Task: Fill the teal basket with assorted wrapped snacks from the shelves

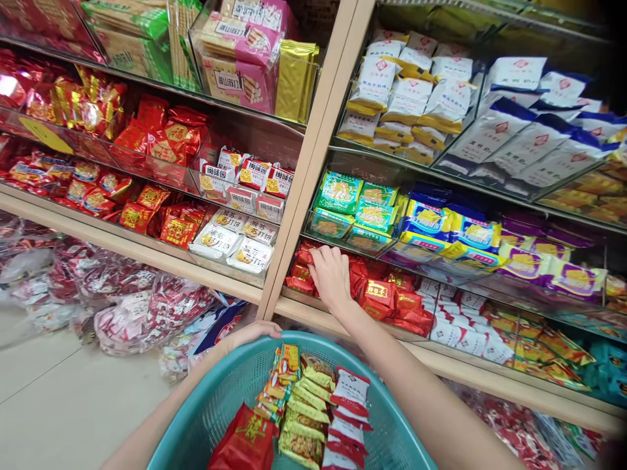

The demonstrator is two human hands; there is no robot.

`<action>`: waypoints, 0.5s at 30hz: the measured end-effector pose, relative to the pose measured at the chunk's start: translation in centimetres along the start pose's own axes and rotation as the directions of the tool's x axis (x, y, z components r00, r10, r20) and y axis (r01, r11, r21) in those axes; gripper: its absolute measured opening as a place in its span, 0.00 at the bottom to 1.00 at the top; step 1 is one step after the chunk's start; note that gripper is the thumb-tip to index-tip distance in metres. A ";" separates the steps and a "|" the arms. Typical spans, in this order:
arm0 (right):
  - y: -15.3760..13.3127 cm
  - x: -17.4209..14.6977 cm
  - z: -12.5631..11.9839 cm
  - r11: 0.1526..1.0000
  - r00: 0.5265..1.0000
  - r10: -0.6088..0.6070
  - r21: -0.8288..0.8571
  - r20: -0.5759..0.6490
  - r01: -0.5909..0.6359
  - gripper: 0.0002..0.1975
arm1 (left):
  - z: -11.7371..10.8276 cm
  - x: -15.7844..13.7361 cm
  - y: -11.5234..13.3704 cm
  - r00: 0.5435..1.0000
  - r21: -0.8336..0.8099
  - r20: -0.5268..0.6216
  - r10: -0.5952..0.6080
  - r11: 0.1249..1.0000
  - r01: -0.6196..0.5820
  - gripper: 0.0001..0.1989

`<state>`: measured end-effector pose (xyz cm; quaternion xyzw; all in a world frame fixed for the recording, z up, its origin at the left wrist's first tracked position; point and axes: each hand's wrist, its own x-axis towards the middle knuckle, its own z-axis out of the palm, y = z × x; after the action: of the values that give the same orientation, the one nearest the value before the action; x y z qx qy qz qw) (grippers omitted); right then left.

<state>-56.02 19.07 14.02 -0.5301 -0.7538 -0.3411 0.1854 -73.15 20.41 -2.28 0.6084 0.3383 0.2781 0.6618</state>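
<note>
My left hand [252,331] is closed over the far rim of a teal plastic basket [196,398]. Inside the basket lie rows of orange-and-green packets [284,372], yellow-green packets [308,408] and white-and-red packets [350,398], along with a bigger red packet [247,437]. Beyond the basket, my right hand [330,277] reaches into a bottom-shelf bin of shiny red snack packets [379,294]. Its fingers are bent and closed on a red packet at the bin's left end; the fingertips are partly hidden.
Wooden shelving with clear-fronted bins spans the view, split by an upright post [308,163]. Green packets [337,196] and blue-and-yellow packets [426,225] sit above the right hand. White boxed crackers [235,238] fill a bin to the left. Bagged goods [147,313] lie on the floor.
</note>
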 end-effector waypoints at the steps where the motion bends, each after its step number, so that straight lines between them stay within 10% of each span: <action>1: 0.1 -0.1 -0.1 1.000 1.000 -0.005 0.014 -0.010 0.005 0.12 | 0.0 0.1 -0.1 1.000 -0.014 -0.003 -0.015 1.000 0.014 0.10; 11: 0.1 -4.1 -3.6 0.952 0.974 0.047 0.306 -0.219 0.023 0.11 | -0.3 -0.1 -0.3 0.995 0.107 0.057 0.076 0.991 -0.081 0.11; 15: -2.3 -7.9 -5.5 0.840 0.991 0.054 0.542 -0.120 0.020 0.10 | -0.7 0.1 -0.8 0.983 0.193 0.073 0.167 0.965 -0.179 0.11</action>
<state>-55.69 9.40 12.10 -0.4392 -0.8010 -0.1466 0.3795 -73.66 20.82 -3.11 0.7061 0.2913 0.2826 0.5802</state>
